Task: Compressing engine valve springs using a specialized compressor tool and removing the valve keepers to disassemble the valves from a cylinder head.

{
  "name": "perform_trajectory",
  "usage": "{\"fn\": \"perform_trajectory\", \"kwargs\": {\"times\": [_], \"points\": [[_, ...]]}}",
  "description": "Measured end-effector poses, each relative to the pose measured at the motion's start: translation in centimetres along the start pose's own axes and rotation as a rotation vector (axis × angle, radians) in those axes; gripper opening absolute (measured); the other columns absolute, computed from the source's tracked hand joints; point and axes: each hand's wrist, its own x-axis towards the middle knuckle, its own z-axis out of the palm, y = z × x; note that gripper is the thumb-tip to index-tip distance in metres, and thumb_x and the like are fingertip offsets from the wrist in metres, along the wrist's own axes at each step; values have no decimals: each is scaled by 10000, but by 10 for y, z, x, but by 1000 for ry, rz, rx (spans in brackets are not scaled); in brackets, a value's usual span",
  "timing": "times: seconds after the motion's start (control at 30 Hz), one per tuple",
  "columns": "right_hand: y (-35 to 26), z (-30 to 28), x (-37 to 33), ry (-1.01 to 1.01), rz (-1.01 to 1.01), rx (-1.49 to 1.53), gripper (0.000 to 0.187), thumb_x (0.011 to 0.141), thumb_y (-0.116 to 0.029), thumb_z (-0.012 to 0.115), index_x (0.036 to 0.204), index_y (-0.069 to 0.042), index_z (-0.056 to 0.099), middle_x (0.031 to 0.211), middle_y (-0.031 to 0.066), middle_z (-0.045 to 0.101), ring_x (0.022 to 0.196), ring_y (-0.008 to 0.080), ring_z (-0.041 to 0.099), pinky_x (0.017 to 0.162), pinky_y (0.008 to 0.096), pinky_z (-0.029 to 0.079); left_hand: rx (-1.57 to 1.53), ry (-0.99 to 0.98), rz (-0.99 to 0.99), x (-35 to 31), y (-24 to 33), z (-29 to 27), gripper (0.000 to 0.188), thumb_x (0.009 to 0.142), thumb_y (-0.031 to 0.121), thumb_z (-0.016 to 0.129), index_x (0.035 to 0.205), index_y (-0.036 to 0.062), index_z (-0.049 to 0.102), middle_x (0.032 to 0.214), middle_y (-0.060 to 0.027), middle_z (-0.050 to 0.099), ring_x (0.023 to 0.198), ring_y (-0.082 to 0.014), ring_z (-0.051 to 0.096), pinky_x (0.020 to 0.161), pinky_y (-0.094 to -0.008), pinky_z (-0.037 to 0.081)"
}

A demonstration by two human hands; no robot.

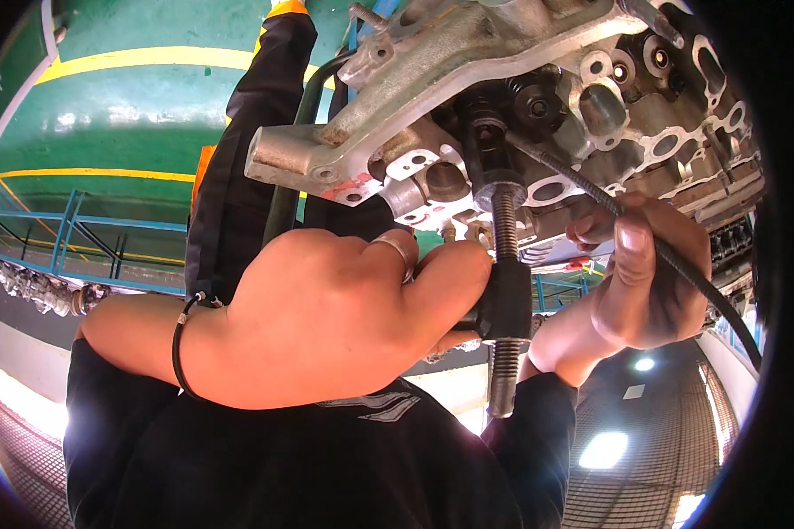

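Note:
A grey metal cylinder head with ports and valve springs fills the upper right. Against it stands a screw-type valve spring compressor, whose threaded screw runs down through a black block. My left hand, with a ring and a black cord bracelet, closes around the compressor's frame beside this block; its fingertips are mostly hidden. A dark curved tube passes behind that hand. On the other side, my right hand has its fingers wrapped round a ribbed metal bar, whose upper end meets the compressor's socket.
Black-clothed limbs with orange trim are at the upper left, over a green floor with yellow lines. A blue metal frame and metal engine parts lie farther left. More dark parts are at the right edge.

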Motion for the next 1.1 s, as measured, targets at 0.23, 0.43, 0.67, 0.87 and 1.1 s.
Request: {"fn": "perform_trajectory", "kwargs": {"times": [0.23,0.43,0.67,0.87,1.1], "points": [[3,-3,6,-97,-76,40,222,884,-29,790,979,111,645,793,196,697,592,221,688,558,286,563,3,71,35,5,-2,2,458,776,369,795,1063,77,590,634,-36,499,439,-194,533,397,-355,381],[-1,-4,8,-123,-45,60,196,859,1,801,959,91,659,726,168,697,610,186,682,544,273,539,-21,-15,5,1,-1,-2,510,692,301,850,1035,47,571,744,-85,560,518,-274,574,483,-407,436],[7,5,6,-77,-61,-66,233,840,-65,850,945,60,684,784,149,716,605,144,625,547,245,497,-22,-39,-7,-1,-1,0,525,695,315,834,1064,37,584,766,-95,584,527,-281,584,479,-406,433],[0,2,2,-33,-45,71,276,883,-92,818,986,92,640,801,188,690,576,180,628,541,278,511,-14,118,57,1,-8,10,379,834,377,760,1009,94,580,575,-20,470,398,-169,514,354,-335,362],[6,-24,3,-158,-183,131,237,987,-100,671,1087,95,581,712,214,645,526,207,601,469,284,478,-15,64,57,-3,-10,9,442,797,383,785,1020,66,571,648,-50,511,441,-215,533,398,-357,388]]}}
